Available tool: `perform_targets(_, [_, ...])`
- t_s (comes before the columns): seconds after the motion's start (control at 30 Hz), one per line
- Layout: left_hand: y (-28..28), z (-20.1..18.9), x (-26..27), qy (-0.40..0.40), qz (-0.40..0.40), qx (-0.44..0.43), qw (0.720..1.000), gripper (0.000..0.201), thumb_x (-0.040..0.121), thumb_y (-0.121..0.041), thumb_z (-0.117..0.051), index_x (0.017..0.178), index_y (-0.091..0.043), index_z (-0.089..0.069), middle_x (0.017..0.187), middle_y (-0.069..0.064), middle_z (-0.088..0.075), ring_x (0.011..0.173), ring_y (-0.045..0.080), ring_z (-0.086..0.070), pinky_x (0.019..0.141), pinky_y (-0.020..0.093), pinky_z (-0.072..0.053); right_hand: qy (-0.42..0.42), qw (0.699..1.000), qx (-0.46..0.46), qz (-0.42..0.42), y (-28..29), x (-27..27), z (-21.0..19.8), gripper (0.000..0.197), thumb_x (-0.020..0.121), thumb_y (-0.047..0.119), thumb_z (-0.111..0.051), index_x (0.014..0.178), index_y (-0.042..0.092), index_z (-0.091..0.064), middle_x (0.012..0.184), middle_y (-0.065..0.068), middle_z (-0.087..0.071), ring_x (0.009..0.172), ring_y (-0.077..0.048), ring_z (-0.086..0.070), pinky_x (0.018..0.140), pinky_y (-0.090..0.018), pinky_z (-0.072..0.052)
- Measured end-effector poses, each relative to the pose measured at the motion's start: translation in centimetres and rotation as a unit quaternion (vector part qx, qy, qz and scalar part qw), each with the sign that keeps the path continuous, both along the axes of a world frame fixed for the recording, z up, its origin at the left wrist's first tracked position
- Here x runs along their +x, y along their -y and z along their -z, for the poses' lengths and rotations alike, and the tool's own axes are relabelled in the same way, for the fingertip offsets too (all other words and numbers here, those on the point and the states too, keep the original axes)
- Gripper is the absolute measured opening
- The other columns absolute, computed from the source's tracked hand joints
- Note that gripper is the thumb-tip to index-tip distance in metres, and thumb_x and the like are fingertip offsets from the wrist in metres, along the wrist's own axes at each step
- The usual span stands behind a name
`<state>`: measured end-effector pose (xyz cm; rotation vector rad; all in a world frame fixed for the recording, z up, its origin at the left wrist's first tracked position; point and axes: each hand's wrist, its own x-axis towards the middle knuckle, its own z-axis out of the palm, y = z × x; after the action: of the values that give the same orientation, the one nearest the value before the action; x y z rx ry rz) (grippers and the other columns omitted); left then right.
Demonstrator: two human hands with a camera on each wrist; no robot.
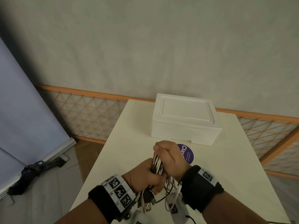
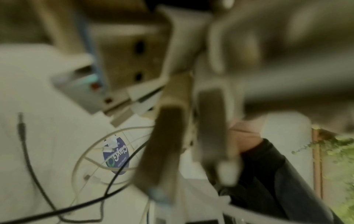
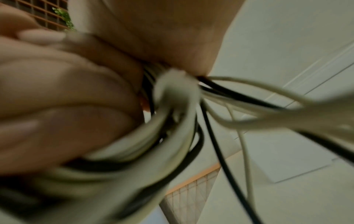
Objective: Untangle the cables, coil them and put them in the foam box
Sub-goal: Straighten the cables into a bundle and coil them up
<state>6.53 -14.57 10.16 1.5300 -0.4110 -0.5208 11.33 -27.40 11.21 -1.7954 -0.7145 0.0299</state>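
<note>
Place: I seem to be in a plain indoor room, not clearly home or lab.
Centre: my small white table [image 1: 129, 143] carrying a round purple sticker [image 1: 188, 153].
Behind, across the middle: orange-framed lattice panel [image 1: 90, 117] under a bare pale wall [image 1: 145, 46].
Left edge: grey-blue roll-down backdrop [image 1: 24, 110].

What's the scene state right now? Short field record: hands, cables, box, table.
left hand: grips the cable bundle at its lower end
right hand: grips the bundle's upper part
cable bundle: white and black cables, coiled, loose ends and plugs hanging below
foam box: lid on, at table's far end
table: purple sticker beside the right hand
</note>
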Motion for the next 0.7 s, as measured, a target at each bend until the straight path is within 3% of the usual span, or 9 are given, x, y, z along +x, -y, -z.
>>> perform_targets(0.07, [-0.4, 0.4, 0.2, -0.034, -0.028, -0.028, 0.999, 0.011, 0.063, 0.003, -0.053, 0.054, -0.002, -0.052, 0.046, 0.007, -0.048, 0.038, 0.021, -0.041, 0.047, 0.024, -0.036, 0.006, 0.999, -0.042, -0.011, 0.1, 0.6, 0.2, 0.052, 0.092, 0.048, -0.037, 0.069, 0.005, -0.054, 0.064, -0.009, -0.053, 0.062, -0.021, -0.051, 0.063, -0.04, -0.044])
perform_targets(0.13, [-1.3, 0.7, 0.6, -0.076, -0.055, -0.092, 0.991, 0.01, 0.065, 0.0, -0.059, 0.058, -0.005, -0.052, 0.044, 0.007, -0.044, 0.038, 0.019, -0.04, 0.049, 0.025, -0.037, 0.028, 0.993, -0.115, -0.017, 0.8, 1.3, 0.9, 0.045, 0.094, 0.051, -0.035, 0.093, 0.013, -0.059, 0.081, 0.0, -0.062, 0.077, -0.013, -0.058, 0.073, -0.033, -0.047])
perform_targets(0.23, [-3.4, 0.6, 1.5, -0.098, -0.064, -0.219, 0.969, 0.016, 0.067, -0.011, -0.07, 0.063, -0.01, -0.055, 0.04, 0.004, -0.045, 0.038, 0.018, -0.045, 0.051, 0.026, -0.038, 0.039, 0.948, -0.308, 0.074, 3.0, 1.6, 3.7, 0.034, 0.096, 0.045, -0.042, 0.118, 0.019, -0.048, 0.091, -0.003, -0.067, 0.088, -0.022, -0.062, 0.074, -0.035, -0.049])
perform_targets(0.3, [-4.5, 0.1, 2.2, -0.094, -0.06, -0.259, 0.959, 0.02, 0.069, -0.018, -0.073, 0.065, -0.011, -0.055, 0.04, 0.002, -0.048, 0.04, 0.017, -0.049, 0.053, 0.027, -0.041, 0.031, 0.904, -0.408, 0.128, 4.4, 1.1, 6.7, 0.026, 0.096, 0.037, -0.043, 0.117, 0.021, -0.045, 0.09, -0.004, -0.067, 0.085, -0.026, -0.064, 0.068, -0.035, -0.05])
perform_targets(0.4, [-4.6, -0.2, 2.4, -0.072, -0.05, -0.253, 0.963, 0.021, 0.07, -0.021, -0.073, 0.064, -0.014, -0.055, 0.04, 0.0, -0.05, 0.042, 0.016, -0.052, 0.055, 0.028, -0.045, 0.014, 0.87, -0.467, 0.161, 6.0, 0.5, 10.4, 0.024, 0.089, 0.026, -0.049, 0.111, 0.019, -0.049, 0.089, -0.002, -0.066, 0.078, -0.023, -0.063, 0.06, -0.03, -0.043])
perform_targets(0.5, [-4.2, 0.3, 2.0, -0.074, -0.034, -0.25, 0.965, 0.016, 0.072, -0.021, -0.072, 0.066, -0.016, -0.058, 0.042, -0.002, -0.052, 0.043, 0.014, -0.052, 0.055, 0.027, -0.043, 0.04, 0.845, -0.498, 0.193, 8.0, 0.1, 12.5, 0.027, 0.064, 0.023, -0.075, 0.083, 0.02, -0.056, 0.062, -0.001, -0.062, 0.053, -0.019, -0.055, 0.048, -0.026, -0.03])
perform_targets(0.57, [-4.6, 0.3, 2.1, -0.085, -0.017, -0.296, 0.951, 0.009, 0.081, -0.016, -0.062, 0.074, -0.014, -0.059, 0.048, -0.002, -0.057, 0.05, 0.015, -0.056, 0.06, 0.029, -0.045, 0.035, 0.834, -0.502, 0.225, 9.9, -0.2, 13.5, 0.029, 0.058, 0.02, -0.079, 0.078, 0.022, -0.058, 0.06, 0.001, -0.061, 0.056, -0.02, -0.058, 0.051, -0.027, -0.03])
perform_targets(0.63, [-5.5, -0.2, 2.5, -0.076, -0.009, -0.347, 0.935, 0.011, 0.089, -0.009, -0.048, 0.082, -0.009, -0.056, 0.059, 0.0, -0.063, 0.061, 0.017, -0.061, 0.07, 0.031, -0.049, 0.014, 0.82, -0.511, 0.257, 12.5, -0.7, 14.4, 0.026, 0.069, 0.019, -0.07, 0.092, 0.026, -0.06, 0.08, 0.005, -0.067, 0.074, -0.021, -0.063, 0.059, -0.031, -0.035])
perform_targets(0.7, [-6.6, -1.2, 3.0, -0.074, -0.012, -0.385, 0.92, 0.018, 0.092, -0.002, -0.036, 0.086, -0.006, -0.053, 0.067, 0.007, -0.066, 0.069, 0.023, -0.062, 0.079, 0.036, -0.049, -0.05, 0.784, -0.558, 0.265, 15.2, -1.6, 15.0, 0.039, 0.081, 0.018, -0.051, 0.117, 0.036, -0.051, 0.115, 0.012, -0.061, 0.103, -0.016, -0.057, 0.078, -0.032, -0.043])
